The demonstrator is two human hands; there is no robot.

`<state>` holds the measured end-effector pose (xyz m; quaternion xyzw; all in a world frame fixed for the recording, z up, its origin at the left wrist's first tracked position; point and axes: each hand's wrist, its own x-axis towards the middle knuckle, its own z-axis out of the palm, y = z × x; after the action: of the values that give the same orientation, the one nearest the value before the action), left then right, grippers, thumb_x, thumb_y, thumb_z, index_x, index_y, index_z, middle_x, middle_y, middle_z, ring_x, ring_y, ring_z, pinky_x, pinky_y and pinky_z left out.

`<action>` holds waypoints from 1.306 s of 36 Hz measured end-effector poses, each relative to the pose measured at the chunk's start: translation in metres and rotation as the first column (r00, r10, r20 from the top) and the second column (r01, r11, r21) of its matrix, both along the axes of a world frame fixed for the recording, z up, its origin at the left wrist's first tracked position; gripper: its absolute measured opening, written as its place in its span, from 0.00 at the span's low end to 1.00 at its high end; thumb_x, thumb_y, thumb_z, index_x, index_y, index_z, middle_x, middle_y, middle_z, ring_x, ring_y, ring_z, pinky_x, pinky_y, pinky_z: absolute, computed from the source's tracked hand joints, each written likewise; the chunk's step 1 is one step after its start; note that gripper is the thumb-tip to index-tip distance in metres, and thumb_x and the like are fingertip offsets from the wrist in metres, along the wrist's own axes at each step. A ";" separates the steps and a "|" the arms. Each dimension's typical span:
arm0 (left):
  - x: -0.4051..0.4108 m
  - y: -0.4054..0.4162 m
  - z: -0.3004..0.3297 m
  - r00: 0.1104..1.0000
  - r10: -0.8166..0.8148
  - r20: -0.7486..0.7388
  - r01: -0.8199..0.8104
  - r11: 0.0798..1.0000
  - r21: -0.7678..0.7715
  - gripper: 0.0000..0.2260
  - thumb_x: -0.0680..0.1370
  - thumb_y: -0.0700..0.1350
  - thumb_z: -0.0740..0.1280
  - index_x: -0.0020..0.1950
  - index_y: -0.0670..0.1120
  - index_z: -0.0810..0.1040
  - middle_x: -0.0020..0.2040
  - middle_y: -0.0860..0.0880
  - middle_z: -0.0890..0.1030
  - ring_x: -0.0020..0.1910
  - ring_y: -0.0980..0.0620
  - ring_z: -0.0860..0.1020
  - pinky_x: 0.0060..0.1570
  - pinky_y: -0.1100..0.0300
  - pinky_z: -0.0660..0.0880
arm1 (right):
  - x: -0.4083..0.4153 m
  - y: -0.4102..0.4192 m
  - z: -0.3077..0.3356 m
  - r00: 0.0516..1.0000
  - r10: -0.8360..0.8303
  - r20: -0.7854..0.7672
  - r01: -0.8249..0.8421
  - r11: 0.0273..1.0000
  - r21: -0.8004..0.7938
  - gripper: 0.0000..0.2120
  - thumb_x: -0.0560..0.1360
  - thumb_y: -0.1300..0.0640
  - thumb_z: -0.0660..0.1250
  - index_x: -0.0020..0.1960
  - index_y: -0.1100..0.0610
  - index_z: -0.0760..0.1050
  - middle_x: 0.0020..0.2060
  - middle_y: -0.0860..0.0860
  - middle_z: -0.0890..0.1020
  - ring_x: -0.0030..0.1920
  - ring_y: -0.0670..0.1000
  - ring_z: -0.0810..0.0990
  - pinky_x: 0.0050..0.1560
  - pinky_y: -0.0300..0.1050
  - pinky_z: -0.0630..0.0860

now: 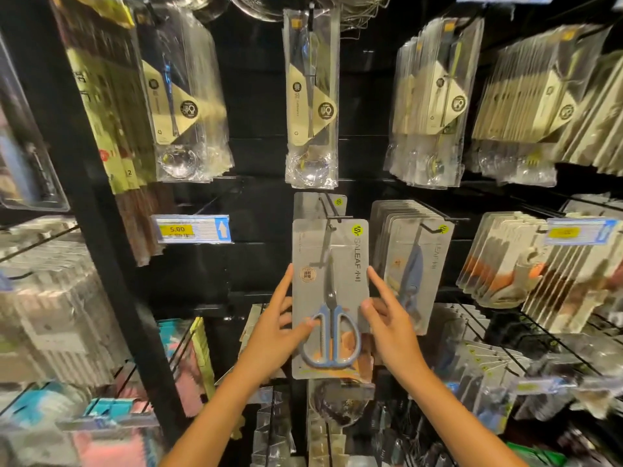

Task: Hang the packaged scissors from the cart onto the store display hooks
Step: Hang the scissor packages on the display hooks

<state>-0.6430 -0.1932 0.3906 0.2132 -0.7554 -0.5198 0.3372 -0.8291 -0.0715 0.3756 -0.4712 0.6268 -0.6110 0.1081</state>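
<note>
I have both hands, left hand (pixel 276 326) and right hand (pixel 392 323), pinching the scissors pack (pixel 328 284) at centre; its hole sits at the hook (pixel 328 210), twelve o'clock. If I misalign it, it drops.

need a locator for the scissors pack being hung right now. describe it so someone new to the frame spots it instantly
Start at the black display wall and find the yellow 5.00 price tag left of centre. Just right of it, a grey scissors pack hangs on the centre hook, marked SALEAF. Unlike the stacked packs to its right, it faces front with blue handles showing, between the left hand and right hand.
</note>
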 end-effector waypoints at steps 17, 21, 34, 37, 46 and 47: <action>-0.085 -0.071 0.018 0.961 0.153 0.230 -0.157 0.988 -0.001 0.46 0.78 0.49 0.73 0.80 0.64 0.41 0.78 0.53 0.65 0.74 0.50 0.70 0.73 0.44 0.68 | -0.045 -0.116 -0.005 0.990 0.108 0.087 -0.112 0.993 0.039 0.38 0.74 0.35 0.62 0.74 0.23 0.41 0.80 0.44 0.58 0.79 0.50 0.61 0.76 0.61 0.64; -0.099 -0.092 0.020 0.950 0.165 0.265 -0.185 0.981 0.054 0.47 0.75 0.51 0.76 0.81 0.64 0.44 0.77 0.47 0.69 0.72 0.45 0.72 0.72 0.42 0.70 | -0.060 -0.135 -0.001 0.992 0.057 0.112 -0.066 0.994 0.083 0.36 0.77 0.39 0.63 0.71 0.20 0.42 0.80 0.48 0.60 0.77 0.55 0.65 0.71 0.65 0.69; -0.086 -0.068 -0.008 0.888 0.384 0.254 -0.336 0.917 -0.214 0.38 0.79 0.40 0.70 0.82 0.55 0.51 0.78 0.55 0.59 0.69 0.74 0.60 0.67 0.77 0.60 | -0.041 -0.114 -0.024 0.994 0.008 0.108 -0.019 0.996 0.092 0.38 0.80 0.55 0.68 0.82 0.45 0.48 0.80 0.45 0.53 0.79 0.46 0.56 0.74 0.42 0.61; -0.059 -0.055 -0.024 0.854 0.407 0.324 -0.308 0.897 -0.317 0.37 0.80 0.41 0.68 0.83 0.55 0.51 0.82 0.51 0.56 0.79 0.62 0.56 0.75 0.67 0.57 | -0.026 -0.100 -0.040 0.995 0.076 0.057 -0.083 0.988 0.133 0.34 0.80 0.55 0.68 0.80 0.44 0.55 0.79 0.43 0.56 0.78 0.44 0.57 0.74 0.41 0.60; 0.079 0.025 -0.051 0.734 0.512 0.446 -0.212 0.797 -0.566 0.32 0.82 0.47 0.65 0.82 0.58 0.53 0.82 0.57 0.56 0.81 0.59 0.53 0.79 0.58 0.56 | 0.045 -0.064 -0.066 0.859 0.470 -0.204 -0.416 0.872 0.257 0.19 0.81 0.48 0.65 0.69 0.33 0.66 0.69 0.35 0.71 0.69 0.36 0.68 0.70 0.41 0.67; 0.098 0.038 -0.055 0.730 0.520 0.444 -0.203 0.785 -0.585 0.32 0.82 0.46 0.66 0.82 0.57 0.54 0.82 0.56 0.57 0.80 0.59 0.54 0.78 0.59 0.57 | 0.056 -0.058 -0.067 0.817 0.529 -0.228 -0.459 0.837 0.297 0.19 0.81 0.49 0.65 0.68 0.33 0.66 0.69 0.33 0.70 0.69 0.36 0.69 0.69 0.41 0.68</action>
<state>-0.5453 -0.1549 0.3356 0.4160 -0.8693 -0.1362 0.2296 -0.7735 -0.1299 0.3089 -0.6903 0.5567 -0.4062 0.2205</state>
